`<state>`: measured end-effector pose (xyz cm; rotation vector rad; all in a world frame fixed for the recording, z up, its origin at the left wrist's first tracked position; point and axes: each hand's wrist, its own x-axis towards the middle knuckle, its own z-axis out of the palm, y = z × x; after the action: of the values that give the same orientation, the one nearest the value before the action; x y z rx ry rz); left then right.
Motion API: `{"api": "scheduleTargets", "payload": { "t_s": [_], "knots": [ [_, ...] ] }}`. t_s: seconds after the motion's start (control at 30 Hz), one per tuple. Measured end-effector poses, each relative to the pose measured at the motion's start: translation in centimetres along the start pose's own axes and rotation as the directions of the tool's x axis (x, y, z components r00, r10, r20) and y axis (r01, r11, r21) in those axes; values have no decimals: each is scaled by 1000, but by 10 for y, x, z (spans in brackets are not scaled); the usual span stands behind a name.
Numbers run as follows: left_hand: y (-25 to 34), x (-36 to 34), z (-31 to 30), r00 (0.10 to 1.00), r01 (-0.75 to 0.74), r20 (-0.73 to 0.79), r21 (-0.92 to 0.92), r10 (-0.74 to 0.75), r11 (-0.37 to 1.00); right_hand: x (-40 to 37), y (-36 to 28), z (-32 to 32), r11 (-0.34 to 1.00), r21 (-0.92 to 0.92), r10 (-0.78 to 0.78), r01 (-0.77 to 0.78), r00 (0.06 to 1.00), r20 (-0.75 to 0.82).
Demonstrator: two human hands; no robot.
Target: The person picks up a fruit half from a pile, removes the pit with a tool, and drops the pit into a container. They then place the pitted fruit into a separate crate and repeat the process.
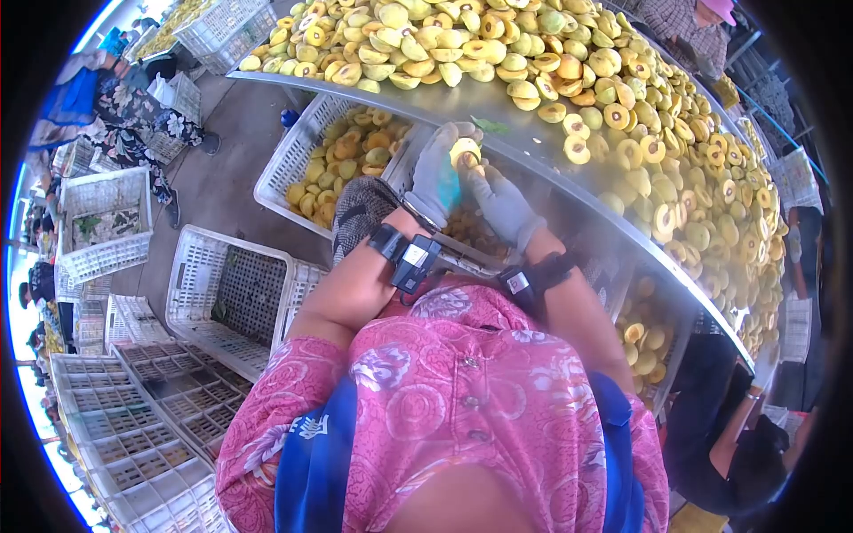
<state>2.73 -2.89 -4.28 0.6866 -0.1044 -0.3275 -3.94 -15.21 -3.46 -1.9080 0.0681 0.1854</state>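
Observation:
My left hand, in a pale glove with a teal patch, holds a cut yellow fruit half with its cut face up. Right beside it, the gloved fingers of my right hand are pressed together at the lower edge of that fruit; whether they pinch a pit cannot be made out. Both hands are just in front of the metal table edge. A large heap of halved yellow fruit covers the table. Below my hands is a crate partly hidden by them, with fruit pieces inside.
A white crate of fruit halves stands left of my hands. White crates and stacked crates are at the left. A green leaf lies on the table. Co-workers are at the right, the far side and upper left.

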Motion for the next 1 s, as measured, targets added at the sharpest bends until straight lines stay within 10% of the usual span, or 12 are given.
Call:
{"api": "scheduleTargets", "payload": {
  "t_s": [0.17,0.37,0.57,0.77,1.0],
  "knots": [
    [8,-5,7,994,113,-1,78,-114,990,-16,-22,7,978,98,189,-186,982,-24],
    [15,-12,19,980,180,-116,190,-160,965,-6,5,2,970,225,60,-94,987,150],
    [27,-22,18,990,-27,110,771,-91,636,-27,-7,-10,671,538,147,-511,802,579],
    [29,-29,20,960,267,-24,372,-279,889,-16,26,0,218,634,-272,-742,578,769],
    [46,34,-60,990,71,-91,-355,-110,932,-17,39,-3,200,619,-231,-759,577,783]
  ]
}}
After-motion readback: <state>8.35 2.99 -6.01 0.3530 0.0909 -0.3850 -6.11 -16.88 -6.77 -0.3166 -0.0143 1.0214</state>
